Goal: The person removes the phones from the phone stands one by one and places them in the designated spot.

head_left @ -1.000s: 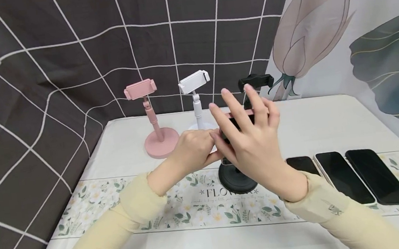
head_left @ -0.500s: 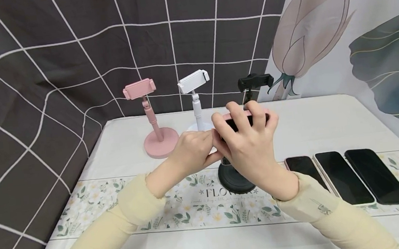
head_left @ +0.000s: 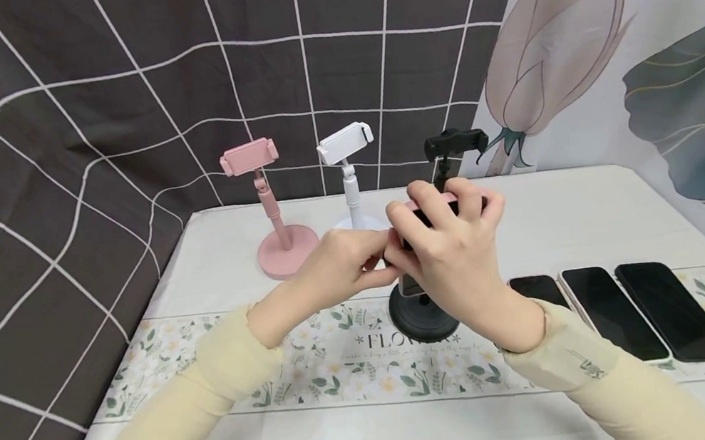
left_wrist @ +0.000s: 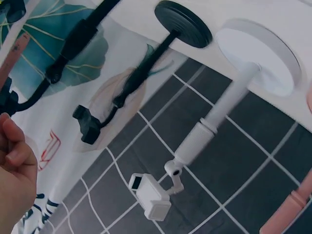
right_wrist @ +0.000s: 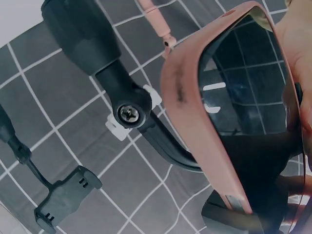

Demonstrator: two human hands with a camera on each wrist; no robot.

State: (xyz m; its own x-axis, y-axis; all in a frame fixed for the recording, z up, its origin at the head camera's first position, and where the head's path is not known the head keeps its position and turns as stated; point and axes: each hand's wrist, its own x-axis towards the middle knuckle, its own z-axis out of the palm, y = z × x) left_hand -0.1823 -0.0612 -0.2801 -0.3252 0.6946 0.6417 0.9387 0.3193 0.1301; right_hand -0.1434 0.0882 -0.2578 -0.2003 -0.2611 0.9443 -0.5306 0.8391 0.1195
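Observation:
A pink-edged smartphone (right_wrist: pixel 243 107) sits tilted at the black clamp (right_wrist: pixel 226 212) of the nearest phone stand (head_left: pixel 423 316). My right hand (head_left: pixel 456 259) grips the phone from above, its fingers bent over the top edge and its thumb low on the left. At the phone's left end, my left hand (head_left: pixel 347 260) has thumb and fingers close together, pinching the clamp's end, which is largely hidden in the head view. In the right wrist view, the stand's jointed arm (right_wrist: pixel 165 141) runs behind the phone. Curled fingers of my left hand show at the left wrist view's edge.
Behind stand a pink phone stand (head_left: pixel 287 248), a white one (head_left: pixel 352 191) and another black one (head_left: pixel 455 143). Three dark-screened phones lie to the right: a small one (head_left: pixel 537 290), a white-edged one (head_left: pixel 614 314) and a black one (head_left: pixel 675 311). A floral runner (head_left: pixel 357 384) crosses the white table.
The right hand's fingers were straight and spread a second ago; they have bent down over the phone's top edge. Both hands appear slightly further right, and the left hand's finger and thumb show a small gap.

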